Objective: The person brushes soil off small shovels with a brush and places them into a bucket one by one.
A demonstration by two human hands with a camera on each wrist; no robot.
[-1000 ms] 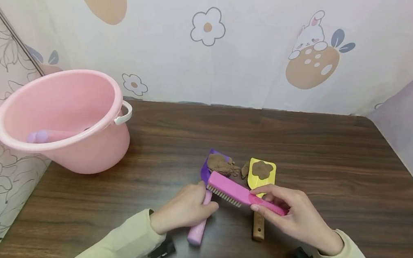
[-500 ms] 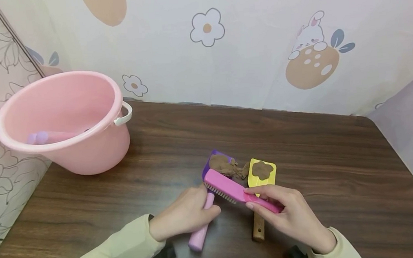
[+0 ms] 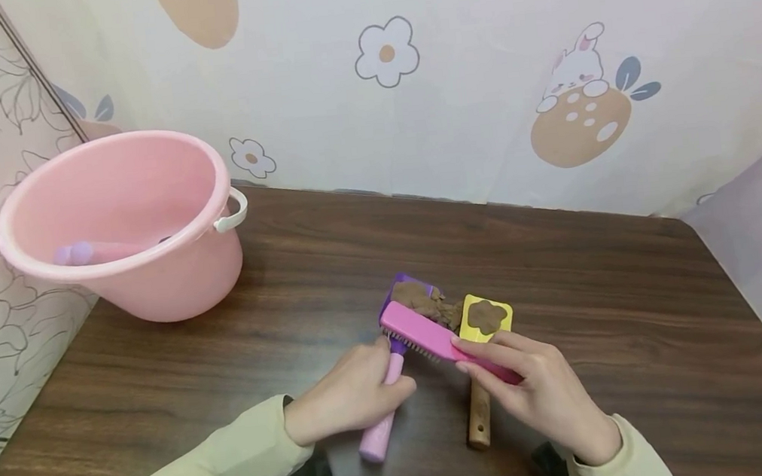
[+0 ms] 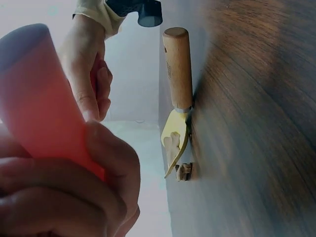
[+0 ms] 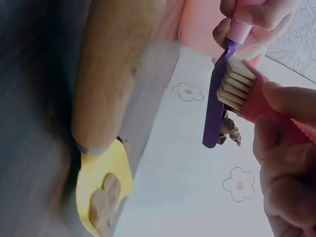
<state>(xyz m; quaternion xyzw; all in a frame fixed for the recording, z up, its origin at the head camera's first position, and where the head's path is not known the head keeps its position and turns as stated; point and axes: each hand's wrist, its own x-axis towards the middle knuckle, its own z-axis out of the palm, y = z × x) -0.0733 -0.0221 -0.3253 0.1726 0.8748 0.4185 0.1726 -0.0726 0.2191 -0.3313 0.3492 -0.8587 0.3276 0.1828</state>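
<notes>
In the head view my left hand point(image 3: 350, 392) grips the lilac handle of a small purple shovel point(image 3: 379, 433), whose blade carries a brown, clay-like lump point(image 3: 410, 294). My right hand point(image 3: 537, 384) pinches the handle of a pink brush point(image 3: 423, 331), held over the near part of that blade. The right wrist view has the bristles point(image 5: 236, 89) against the purple blade point(image 5: 214, 111), with the lump partly behind it. Beside them lies a yellow shovel point(image 3: 479, 411) with a wooden handle, under the right fingers; a flower-shaped brown piece point(image 3: 486, 316) rests on its blade.
A pink bucket point(image 3: 184, 285) with a white handle stands at the back left, and a lilac-and-pink object point(image 3: 86, 253) lies inside it. Brown crumbly bits point(image 3: 452, 313) sit between the two shovels. Patterned sheets hang behind the dark wooden table point(image 3: 596, 287).
The brush has shifted slightly away from me and lowered toward the purple blade. My left hand and the purple shovel have moved a little to the right.
</notes>
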